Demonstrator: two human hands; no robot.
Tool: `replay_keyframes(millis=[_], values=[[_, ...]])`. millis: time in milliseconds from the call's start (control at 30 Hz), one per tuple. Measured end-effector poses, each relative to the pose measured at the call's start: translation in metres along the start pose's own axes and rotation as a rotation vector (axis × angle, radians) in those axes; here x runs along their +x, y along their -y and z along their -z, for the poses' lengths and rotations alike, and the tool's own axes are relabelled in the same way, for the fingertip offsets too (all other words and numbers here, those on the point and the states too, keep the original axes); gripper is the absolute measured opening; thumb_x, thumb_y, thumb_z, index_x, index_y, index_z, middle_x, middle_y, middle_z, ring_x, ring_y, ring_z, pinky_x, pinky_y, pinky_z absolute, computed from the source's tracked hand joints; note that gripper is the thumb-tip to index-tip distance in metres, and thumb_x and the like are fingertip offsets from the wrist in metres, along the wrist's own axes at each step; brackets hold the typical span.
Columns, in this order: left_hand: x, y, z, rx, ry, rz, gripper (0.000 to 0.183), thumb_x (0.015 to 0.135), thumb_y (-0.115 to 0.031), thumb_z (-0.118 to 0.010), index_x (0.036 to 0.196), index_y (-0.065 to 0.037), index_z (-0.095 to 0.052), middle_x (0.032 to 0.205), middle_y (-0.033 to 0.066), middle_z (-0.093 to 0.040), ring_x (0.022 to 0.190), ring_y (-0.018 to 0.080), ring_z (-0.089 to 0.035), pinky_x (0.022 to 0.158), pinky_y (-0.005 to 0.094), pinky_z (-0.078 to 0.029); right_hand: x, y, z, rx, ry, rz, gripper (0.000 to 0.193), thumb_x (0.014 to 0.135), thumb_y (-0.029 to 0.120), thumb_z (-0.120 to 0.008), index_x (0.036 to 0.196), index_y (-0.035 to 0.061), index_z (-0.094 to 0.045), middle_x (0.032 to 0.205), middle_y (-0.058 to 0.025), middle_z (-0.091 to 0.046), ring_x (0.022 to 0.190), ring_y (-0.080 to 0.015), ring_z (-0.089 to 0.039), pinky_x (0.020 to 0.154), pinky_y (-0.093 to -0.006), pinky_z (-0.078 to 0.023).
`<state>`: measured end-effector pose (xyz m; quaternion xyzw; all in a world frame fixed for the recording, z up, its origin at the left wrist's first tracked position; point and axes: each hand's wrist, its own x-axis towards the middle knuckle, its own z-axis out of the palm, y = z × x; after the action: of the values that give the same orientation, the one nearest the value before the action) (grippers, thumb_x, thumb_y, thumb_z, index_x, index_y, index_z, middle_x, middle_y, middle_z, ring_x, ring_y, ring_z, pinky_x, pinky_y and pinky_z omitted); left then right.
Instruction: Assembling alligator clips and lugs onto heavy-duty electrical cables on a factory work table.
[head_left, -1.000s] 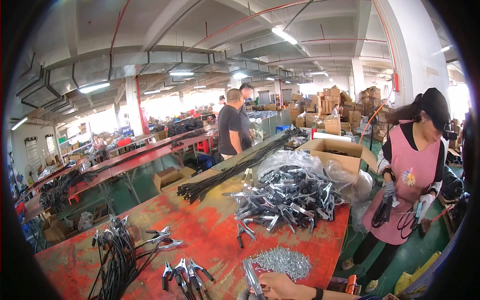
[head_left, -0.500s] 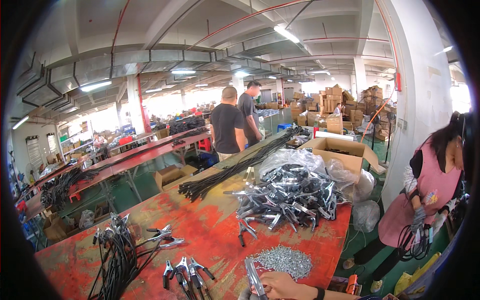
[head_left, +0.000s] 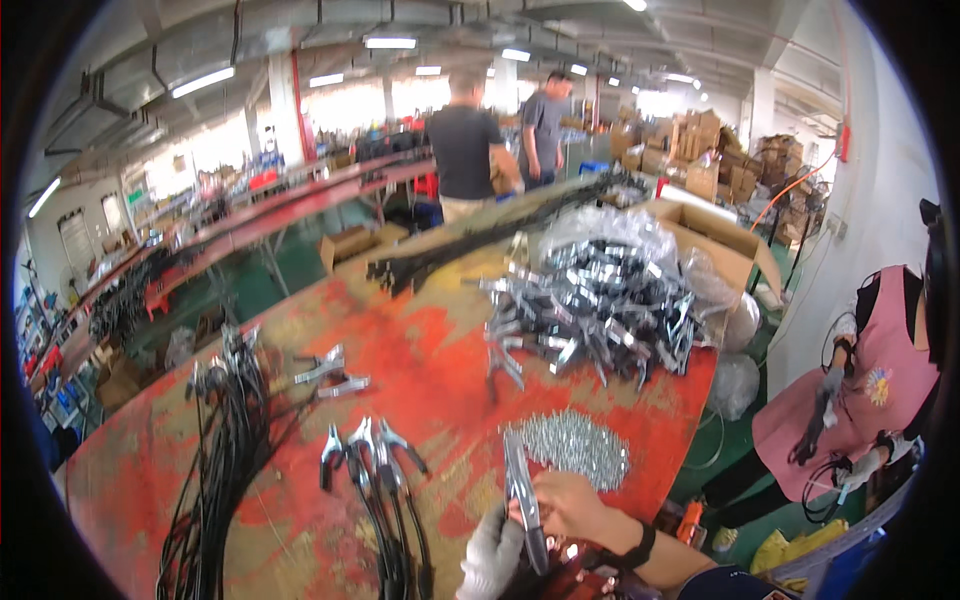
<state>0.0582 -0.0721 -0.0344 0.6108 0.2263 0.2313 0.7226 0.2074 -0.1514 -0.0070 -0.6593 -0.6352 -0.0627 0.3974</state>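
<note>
A silver spring clamp with a black handle [head_left: 517, 470] stands tilted between my hands near the table's front edge. My left hand [head_left: 492, 555], in a pale glove, is closed at the lower part of the clamp. Bare and with a black band at the wrist, my right hand [head_left: 568, 503] grips the clamp from the right, fingertips partly hidden behind it. Just beyond lies a heap of small metal fasteners [head_left: 575, 445]. Several clamps fitted on black cables [head_left: 380, 455] lie to the left of my hands.
A large pile of loose clamps [head_left: 600, 310] lies on the red worn table [head_left: 330, 310], with plastic bags and an open carton [head_left: 715, 235] behind. Bundled black cables [head_left: 225, 440] lie at left, more [head_left: 480, 235] at the back. A person in a pink apron [head_left: 830, 420] stands at right.
The view has tilted down, so the table sits higher. My gloved left hand has come further into view beside the clamp. The person at right has moved their hands apart.
</note>
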Motion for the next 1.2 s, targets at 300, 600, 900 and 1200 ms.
replay_keyframes(millis=[300,600,900,1200], values=[[0.002,0.016,0.003,0.178,-0.04,-0.001,0.03,0.094,-0.018,-0.051,0.12,-0.005,-0.055,0.09,0.0151,-0.065,0.082,0.0217,-0.066,0.073,0.0343,-0.05,0.0,0.004,-0.001,0.194,0.012,-0.127,0.019,0.067,0.01,-0.082,0.084,0.0118,-0.073,0.076,-0.0042,-0.065,0.07,-0.0217,-0.063,0.06,-0.0302,-0.048],[0.005,0.004,0.001,0.269,-0.042,0.0,0.036,0.093,-0.018,-0.051,0.127,-0.005,-0.053,0.089,0.0134,-0.065,0.078,0.0192,-0.065,0.071,0.0327,-0.051,0.001,-0.001,0.0,0.269,0.03,-0.201,0.02,0.07,0.015,-0.08,0.088,0.0124,-0.072,0.083,-0.0046,-0.067,0.076,-0.0236,-0.064,0.066,-0.0324,-0.052],[-0.001,0.017,0.001,0.085,-0.008,-0.005,0.031,0.097,-0.021,-0.048,0.12,-0.001,-0.056,0.104,0.0175,-0.063,0.096,0.0267,-0.061,0.086,0.0351,-0.047,-0.013,-0.008,-0.005,0.248,0.057,-0.209,0.024,0.071,0.016,-0.076,0.095,0.0141,-0.07,0.085,-0.0049,-0.064,0.077,-0.0246,-0.063,0.066,-0.0329,-0.051],[-0.007,0.006,-0.001,0.024,-0.005,-0.023,0.034,0.099,-0.026,-0.048,0.121,-0.002,-0.056,0.093,0.0103,-0.064,0.082,0.0162,-0.06,0.074,0.0307,-0.049,-0.016,-0.003,-0.006,0.242,0.064,-0.158,0.025,0.077,0.019,-0.077,0.101,0.0146,-0.071,0.094,-0.0044,-0.066,0.078,-0.0206,-0.067,0.066,-0.0296,-0.054]])
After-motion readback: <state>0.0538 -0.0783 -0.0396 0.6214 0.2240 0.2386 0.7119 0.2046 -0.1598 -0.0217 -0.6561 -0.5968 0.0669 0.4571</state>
